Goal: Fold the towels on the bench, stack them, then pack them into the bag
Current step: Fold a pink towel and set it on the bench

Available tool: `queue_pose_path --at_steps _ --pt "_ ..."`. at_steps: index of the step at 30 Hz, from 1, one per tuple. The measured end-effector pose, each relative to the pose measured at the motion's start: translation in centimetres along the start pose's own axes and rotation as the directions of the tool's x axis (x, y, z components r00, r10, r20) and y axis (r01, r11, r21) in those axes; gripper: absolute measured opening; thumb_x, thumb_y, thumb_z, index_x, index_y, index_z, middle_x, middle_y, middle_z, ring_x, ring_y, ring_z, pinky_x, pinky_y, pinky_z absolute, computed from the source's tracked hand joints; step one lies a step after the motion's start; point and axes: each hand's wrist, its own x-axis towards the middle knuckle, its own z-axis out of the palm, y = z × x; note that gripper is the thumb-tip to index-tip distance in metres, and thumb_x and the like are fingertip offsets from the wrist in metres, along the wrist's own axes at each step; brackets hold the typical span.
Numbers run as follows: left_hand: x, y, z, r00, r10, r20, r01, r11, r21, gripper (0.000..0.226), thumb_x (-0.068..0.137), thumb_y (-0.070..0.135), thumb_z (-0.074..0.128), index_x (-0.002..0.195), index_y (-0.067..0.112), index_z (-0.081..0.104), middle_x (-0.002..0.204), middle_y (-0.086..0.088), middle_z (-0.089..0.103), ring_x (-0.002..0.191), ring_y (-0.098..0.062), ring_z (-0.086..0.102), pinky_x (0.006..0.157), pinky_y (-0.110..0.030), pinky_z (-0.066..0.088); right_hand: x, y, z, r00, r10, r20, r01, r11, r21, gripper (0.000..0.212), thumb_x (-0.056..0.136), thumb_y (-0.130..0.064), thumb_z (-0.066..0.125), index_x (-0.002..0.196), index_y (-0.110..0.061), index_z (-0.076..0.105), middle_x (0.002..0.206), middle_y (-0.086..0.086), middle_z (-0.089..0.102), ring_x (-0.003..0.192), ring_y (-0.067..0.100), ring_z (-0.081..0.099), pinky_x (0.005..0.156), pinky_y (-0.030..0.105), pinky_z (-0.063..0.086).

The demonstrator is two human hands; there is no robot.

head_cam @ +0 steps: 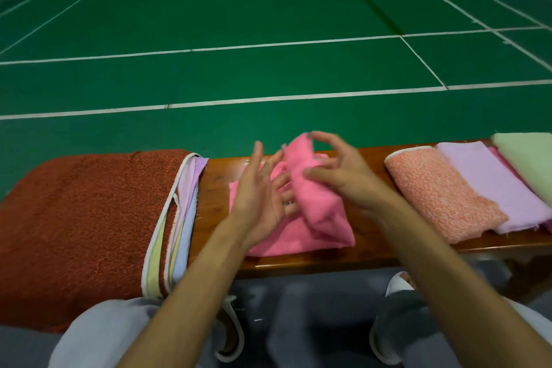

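1. The rust-red bag [83,218], left of the pink towel [316,233], shows pastel towels [182,218] at its mouth.
2. My left hand [263,188] lies flat-fingered against the pink towel; my right hand [337,170] pinches its raised fold.
3. Bare bench [215,185] flanks it; the orange towel [442,194] lies right.
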Motion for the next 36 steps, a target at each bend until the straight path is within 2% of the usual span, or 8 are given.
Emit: queue_pose_path --at_steps 4,7,16,19,21,25,29,36 --pt "-0.1 1.0 -2.4 0.996 -0.088 -0.035 0.085 0.993 -0.083 0.057 0.094 0.039 0.066 0.140 0.007 0.054 0.120 -0.020 0.070 0.101 -0.035 0.071 0.086 -0.049 0.061 0.8 1.5 4.4 0.988 0.088 0.124 -0.104 0.986 0.130 0.067 0.097 0.001 0.062 0.150 -0.026 0.031 0.126 0.009 0.071 0.064 0.029 0.073 0.057 0.032 0.060" --pt "0.2 0.9 -4.3 0.979 -0.022 -0.201 0.041 0.995 0.089 0.077 0.077 -0.004 0.070 0.147 0.021 0.052 0.128 -0.021 0.066 0.111 -0.039 0.067 0.082 -0.051 0.059 1.2 1.2 3.6 0.994 0.110 0.024 -0.112 0.973 0.202 0.057 0.096 -0.003 0.060 0.146 -0.020 0.038 0.116 0.012 0.075 0.056 0.030 0.072 0.048 0.029 0.057" --pt "-1.9 1.0 -5.8 0.941 0.153 -0.302 -0.011 0.905 0.424 0.081 0.080 -0.020 0.056 0.141 0.034 0.059 0.130 0.003 0.056 0.115 -0.023 0.058 0.095 -0.048 0.056 1.3 3.0 1.6 0.986 0.049 -0.161 -0.058 0.997 -0.049 0.043 0.099 -0.007 0.057 0.139 -0.017 0.047 0.127 0.017 0.068 0.047 0.028 0.068 0.039 0.025 0.050" --pt "-2.3 0.7 -6.4 0.811 0.506 -0.294 -0.110 0.625 0.773 0.054 0.085 0.004 0.075 0.131 0.027 0.059 0.128 0.006 0.061 0.112 -0.013 0.060 0.089 -0.035 0.053 0.8 3.8 1.8 0.950 -0.228 -0.215 0.139 0.921 -0.363 0.036 0.101 -0.018 0.059 0.136 -0.023 0.052 0.125 0.006 0.070 0.065 0.024 0.073 0.060 0.034 0.058" --pt "-2.3 0.7 -6.9 0.674 0.735 -0.071 -0.026 0.120 0.992 0.053 0.088 0.029 0.074 0.137 0.021 0.055 0.135 -0.001 0.060 0.123 -0.019 0.055 0.103 -0.039 0.048 0.5 4.3 1.9 0.879 -0.458 -0.132 0.227 0.646 -0.729 0.042 0.100 -0.030 0.054 0.141 -0.023 0.051 0.133 0.002 0.066 0.097 0.018 0.071 0.088 0.040 0.057" --pt "-1.1 -0.7 -6.6 0.781 0.544 0.306 -0.068 -0.414 0.908 0.066 0.105 0.049 0.029 0.164 0.020 0.023 0.171 -0.003 0.017 0.159 -0.024 0.007 0.128 -0.046 0.010 0.7 6.3 3.7 0.920 -0.333 0.208 0.288 0.214 -0.933 0.073 0.100 -0.052 0.022 0.163 -0.015 0.018 0.171 0.008 0.013 0.158 0.025 0.009 0.127 0.050 0.016" --pt "-0.3 -3.2 -7.3 0.933 0.298 0.202 -0.057 -0.432 0.900 0.067 0.104 0.058 0.000 0.164 0.028 -0.008 0.170 0.005 -0.019 0.154 -0.015 -0.027 0.128 -0.048 -0.007 0.8 8.2 3.4 0.966 -0.085 0.245 0.251 0.068 -0.966 0.079 0.093 -0.061 -0.004 0.162 -0.024 -0.010 0.169 -0.001 -0.018 0.155 0.021 -0.023 0.127 0.053 -0.006" --pt "0.1 -2.9 -8.9 0.949 0.295 0.113 0.030 -0.440 0.897 0.075 0.105 0.063 0.006 0.163 0.019 -0.013 0.169 0.002 -0.022 0.154 -0.017 -0.026 0.127 -0.044 -0.011 1.4 8.7 -0.8 0.991 -0.070 0.115 0.124 0.124 -0.985 0.080 0.091 -0.067 -0.010 0.162 -0.030 -0.011 0.168 -0.008 -0.021 0.156 0.022 -0.020 0.127 0.052 -0.002"
